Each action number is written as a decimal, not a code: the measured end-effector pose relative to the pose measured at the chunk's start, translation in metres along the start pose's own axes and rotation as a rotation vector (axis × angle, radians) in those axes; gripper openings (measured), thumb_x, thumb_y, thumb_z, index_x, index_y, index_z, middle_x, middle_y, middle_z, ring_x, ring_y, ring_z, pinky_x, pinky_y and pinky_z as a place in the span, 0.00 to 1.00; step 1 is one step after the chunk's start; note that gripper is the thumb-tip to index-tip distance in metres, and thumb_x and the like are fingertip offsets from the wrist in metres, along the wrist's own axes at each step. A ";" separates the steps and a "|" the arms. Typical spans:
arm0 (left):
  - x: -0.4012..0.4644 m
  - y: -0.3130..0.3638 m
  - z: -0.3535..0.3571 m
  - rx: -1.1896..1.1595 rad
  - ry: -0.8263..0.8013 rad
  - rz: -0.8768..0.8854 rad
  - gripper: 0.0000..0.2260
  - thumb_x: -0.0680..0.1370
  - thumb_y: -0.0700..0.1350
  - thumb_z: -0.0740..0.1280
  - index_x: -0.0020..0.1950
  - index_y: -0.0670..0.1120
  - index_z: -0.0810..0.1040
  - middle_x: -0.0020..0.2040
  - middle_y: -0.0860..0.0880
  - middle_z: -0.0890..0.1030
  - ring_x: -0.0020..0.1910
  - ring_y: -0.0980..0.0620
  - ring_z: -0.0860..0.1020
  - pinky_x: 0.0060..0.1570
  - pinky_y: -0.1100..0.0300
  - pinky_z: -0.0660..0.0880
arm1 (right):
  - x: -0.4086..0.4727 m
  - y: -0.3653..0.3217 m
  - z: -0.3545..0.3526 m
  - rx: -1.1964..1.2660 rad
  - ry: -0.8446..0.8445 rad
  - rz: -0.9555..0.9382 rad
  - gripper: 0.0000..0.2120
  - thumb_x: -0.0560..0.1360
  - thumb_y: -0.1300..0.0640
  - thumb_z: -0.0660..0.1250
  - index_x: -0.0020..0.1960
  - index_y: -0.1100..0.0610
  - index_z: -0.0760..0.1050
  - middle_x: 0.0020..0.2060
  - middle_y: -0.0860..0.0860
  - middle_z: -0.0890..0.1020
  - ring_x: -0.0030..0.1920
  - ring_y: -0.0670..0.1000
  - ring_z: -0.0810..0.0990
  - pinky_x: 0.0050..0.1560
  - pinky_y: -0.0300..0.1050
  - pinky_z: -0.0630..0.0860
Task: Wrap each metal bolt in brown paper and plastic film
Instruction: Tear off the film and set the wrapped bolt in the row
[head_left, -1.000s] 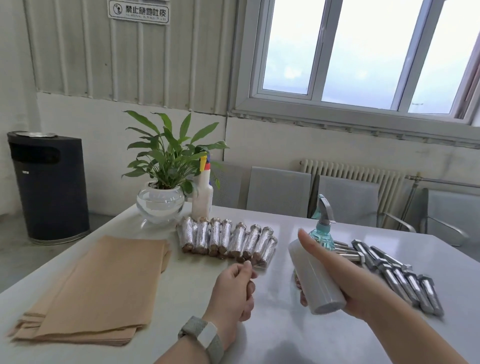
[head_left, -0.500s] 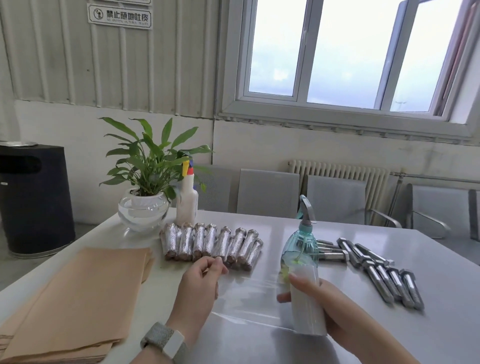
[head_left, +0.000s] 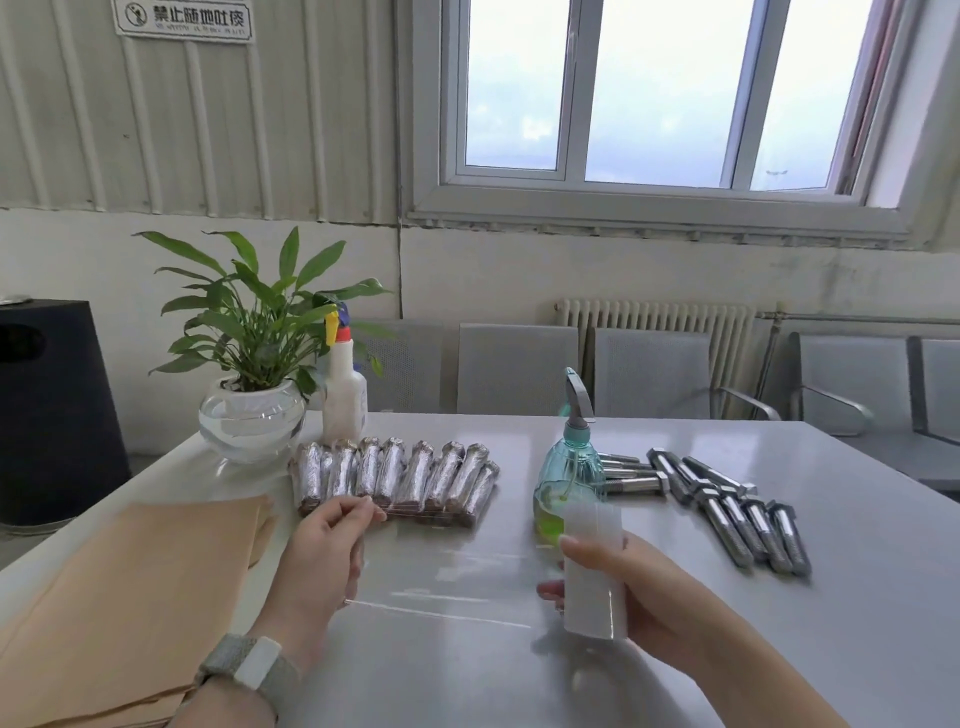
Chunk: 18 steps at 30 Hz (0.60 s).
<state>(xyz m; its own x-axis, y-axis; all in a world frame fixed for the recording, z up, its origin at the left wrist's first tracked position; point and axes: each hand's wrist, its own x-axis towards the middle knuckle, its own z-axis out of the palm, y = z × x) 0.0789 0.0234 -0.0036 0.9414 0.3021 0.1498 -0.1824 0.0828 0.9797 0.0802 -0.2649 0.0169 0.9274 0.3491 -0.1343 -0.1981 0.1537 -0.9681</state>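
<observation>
While the left hand (head_left: 322, 551) pinches the free edge of the plastic film (head_left: 447, 566) between thumb and fingertips, the right hand (head_left: 628, 587) curls its fingers round the film roll (head_left: 592, 569), held upright; the clear sheet spans the gap between them just above the table (head_left: 857, 597). This glossy grey surface fills the lower field. At 9 o'clock from the hands lies a stack of brown paper (head_left: 130, 597); at 12 o'clock a row of wrapped bolts (head_left: 395, 478); at 2 o'clock the bare metal bolts (head_left: 727, 506), side by side. A green spray bottle (head_left: 566, 483) stands just behind the roll. At 11 o'clock stand a potted plant (head_left: 254, 358) in a glass bowl and a white spray bottle (head_left: 344, 395). Beyond the table: grey chairs (head_left: 517, 366), a radiator (head_left: 660, 322), a window (head_left: 660, 98), corrugated wall panelling and a dark bin (head_left: 49, 410), cut off at the left edge. The film's outline is hard to trace. The roll hides part of the right hand's fingers.
</observation>
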 end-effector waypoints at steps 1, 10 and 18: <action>0.000 0.001 0.000 -0.008 -0.001 -0.012 0.10 0.81 0.43 0.63 0.42 0.41 0.78 0.23 0.50 0.63 0.18 0.56 0.56 0.21 0.70 0.54 | 0.001 0.000 -0.001 -0.020 -0.004 -0.021 0.35 0.58 0.52 0.83 0.59 0.63 0.74 0.43 0.59 0.83 0.43 0.62 0.83 0.40 0.50 0.80; 0.001 0.016 -0.013 -0.005 0.014 -0.066 0.09 0.82 0.41 0.61 0.45 0.39 0.75 0.23 0.50 0.61 0.16 0.57 0.56 0.22 0.73 0.52 | 0.002 -0.005 -0.023 0.070 -0.116 0.056 0.22 0.67 0.48 0.71 0.56 0.60 0.82 0.42 0.56 0.83 0.40 0.54 0.82 0.39 0.47 0.79; 0.003 0.019 -0.020 0.082 -0.004 -0.051 0.10 0.82 0.42 0.61 0.45 0.38 0.75 0.21 0.49 0.64 0.14 0.55 0.56 0.21 0.73 0.53 | 0.000 -0.009 -0.030 -0.023 0.035 0.039 0.32 0.61 0.54 0.79 0.61 0.66 0.74 0.44 0.61 0.82 0.39 0.58 0.82 0.39 0.50 0.80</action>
<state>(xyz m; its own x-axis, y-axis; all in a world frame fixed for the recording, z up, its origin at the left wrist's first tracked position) 0.0729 0.0452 0.0127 0.9501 0.2958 0.0995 -0.1103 0.0201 0.9937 0.0921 -0.2943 0.0194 0.9299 0.3216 -0.1787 -0.2270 0.1192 -0.9666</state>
